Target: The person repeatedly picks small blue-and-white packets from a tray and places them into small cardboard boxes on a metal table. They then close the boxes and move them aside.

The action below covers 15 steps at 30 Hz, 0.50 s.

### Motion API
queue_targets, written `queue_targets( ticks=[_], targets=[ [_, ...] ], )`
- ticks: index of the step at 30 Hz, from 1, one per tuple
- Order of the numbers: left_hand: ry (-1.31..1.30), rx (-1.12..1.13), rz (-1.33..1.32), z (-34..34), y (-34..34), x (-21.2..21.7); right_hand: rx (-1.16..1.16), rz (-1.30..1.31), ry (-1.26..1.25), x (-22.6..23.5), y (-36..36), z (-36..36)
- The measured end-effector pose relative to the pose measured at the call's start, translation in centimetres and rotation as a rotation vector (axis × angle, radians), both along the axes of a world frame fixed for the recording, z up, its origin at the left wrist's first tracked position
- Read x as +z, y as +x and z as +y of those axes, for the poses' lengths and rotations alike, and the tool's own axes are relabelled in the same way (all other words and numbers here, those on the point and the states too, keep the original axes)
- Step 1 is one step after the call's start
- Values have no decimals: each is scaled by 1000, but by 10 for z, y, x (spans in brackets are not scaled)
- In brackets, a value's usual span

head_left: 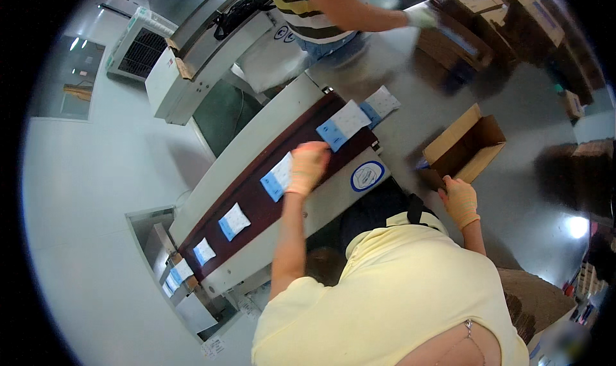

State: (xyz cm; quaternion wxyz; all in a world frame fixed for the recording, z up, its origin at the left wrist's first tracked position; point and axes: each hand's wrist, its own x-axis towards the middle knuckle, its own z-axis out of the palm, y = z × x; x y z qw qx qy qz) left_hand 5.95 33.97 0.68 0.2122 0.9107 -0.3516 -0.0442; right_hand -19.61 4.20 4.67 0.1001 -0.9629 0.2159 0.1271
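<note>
My left hand (310,167), in a thin glove with orange fingertips, is over the dark red conveyor belt (253,189). It partly covers one white-and-blue packet (277,178), and its fingertips come close to a second packet (343,125) farther along. Blur and the angle hide whether the fingers grip anything. My right hand (460,201), gloved too, has its fingers closed over the near edge of an open cardboard box (452,137). The inside of the box shows as bare brown card.
More packets (234,221) lie spaced along the belt, and one (380,106) sticks out past its far end. Across the belt a person in a striped top (314,10) reaches a gloved hand (420,17) toward stacked brown cartons (475,29). A white machine housing (176,84) stands at the left.
</note>
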Motion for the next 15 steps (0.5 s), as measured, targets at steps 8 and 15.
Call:
queue_targets(
  ticks=[8, 15],
  targets=[
    [860, 490, 283, 209, 28, 15, 47, -28, 32, -4, 3, -10],
    [539, 261, 345, 124, 62, 8, 10, -28, 102, 4, 5, -13]
  ],
)
